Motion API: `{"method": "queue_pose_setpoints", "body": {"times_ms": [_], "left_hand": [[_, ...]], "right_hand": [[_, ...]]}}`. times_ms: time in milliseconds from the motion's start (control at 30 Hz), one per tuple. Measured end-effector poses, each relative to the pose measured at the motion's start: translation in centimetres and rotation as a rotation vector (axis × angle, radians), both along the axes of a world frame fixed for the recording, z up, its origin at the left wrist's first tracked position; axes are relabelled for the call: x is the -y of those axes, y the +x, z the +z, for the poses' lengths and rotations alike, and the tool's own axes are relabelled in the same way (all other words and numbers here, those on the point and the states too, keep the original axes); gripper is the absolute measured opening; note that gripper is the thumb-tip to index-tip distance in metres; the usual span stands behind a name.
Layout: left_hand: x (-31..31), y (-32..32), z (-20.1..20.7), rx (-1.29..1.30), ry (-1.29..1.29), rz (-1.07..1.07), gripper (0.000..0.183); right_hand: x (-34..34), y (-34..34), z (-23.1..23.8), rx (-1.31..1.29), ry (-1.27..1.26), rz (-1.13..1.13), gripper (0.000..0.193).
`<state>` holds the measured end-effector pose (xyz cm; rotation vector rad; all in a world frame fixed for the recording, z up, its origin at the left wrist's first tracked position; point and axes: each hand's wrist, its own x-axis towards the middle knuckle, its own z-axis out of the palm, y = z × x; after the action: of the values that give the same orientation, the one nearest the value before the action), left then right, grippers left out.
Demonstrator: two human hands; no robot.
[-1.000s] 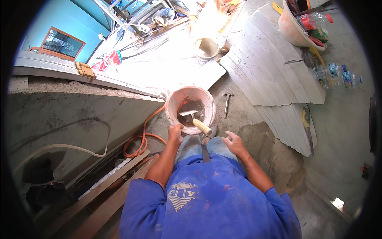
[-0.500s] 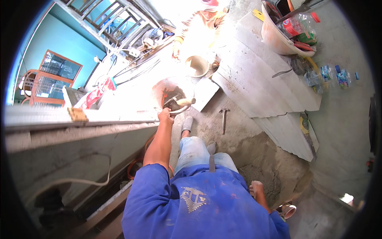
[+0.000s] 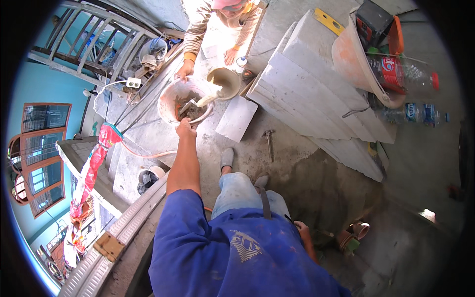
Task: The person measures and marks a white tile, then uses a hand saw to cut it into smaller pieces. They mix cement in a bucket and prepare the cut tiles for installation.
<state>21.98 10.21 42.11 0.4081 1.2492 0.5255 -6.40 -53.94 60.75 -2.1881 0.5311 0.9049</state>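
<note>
With my left arm stretched forward, my left hand (image 3: 186, 128) is closed on the near rim of a whitish, orange-stained bucket (image 3: 169, 101). Inside the bucket lie grey wet mortar (image 3: 190, 111) and a trowel (image 3: 206, 101), its pale handle leaning over the right rim. A co-worker's hand (image 3: 185, 71) is at the bucket's far rim. My right hand (image 3: 301, 230) hangs low beside my right hip, next to the blue shirt; its fingers are partly hidden and small. A thin dark thing shows by it, too unclear to name.
A second bucket (image 3: 225, 81) stands before the crouching co-worker (image 3: 230, 24). A hammer (image 3: 269, 143) lies on the floor near my feet. Pale stacked panels (image 3: 316, 89) and a tub (image 3: 346, 49) of tools and bottles are at right. A metal-edged ledge (image 3: 133, 218) runs along my left.
My view has swung, showing more of the room at left. The co-worker's hand has come to the bucket's far rim. My left hand keeps hold of the near rim.
</note>
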Motion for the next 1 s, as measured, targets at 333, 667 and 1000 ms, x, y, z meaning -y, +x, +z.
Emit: {"method": "queue_pose_setpoints", "body": {"times_ms": [333,667,1000], "left_hand": [[3.3,2.6,1.6,-0.128,0.201,-0.936,0.077],[16.2,-19.2,-1.0,-0.323,0.523,-2.03,0.065],[11.2,-13.6,2.8,-0.362,0.503,-1.872,0.06]], "right_hand": [[-3.7,-0.8,0.4,-0.016,-0.054,-0.225,0.036],[-6.2,2.1,-0.7,0.044,0.011,-0.184,0.038],[-12.4,10.4,4.0,0.054,0.014,-0.266,0.035]]}}
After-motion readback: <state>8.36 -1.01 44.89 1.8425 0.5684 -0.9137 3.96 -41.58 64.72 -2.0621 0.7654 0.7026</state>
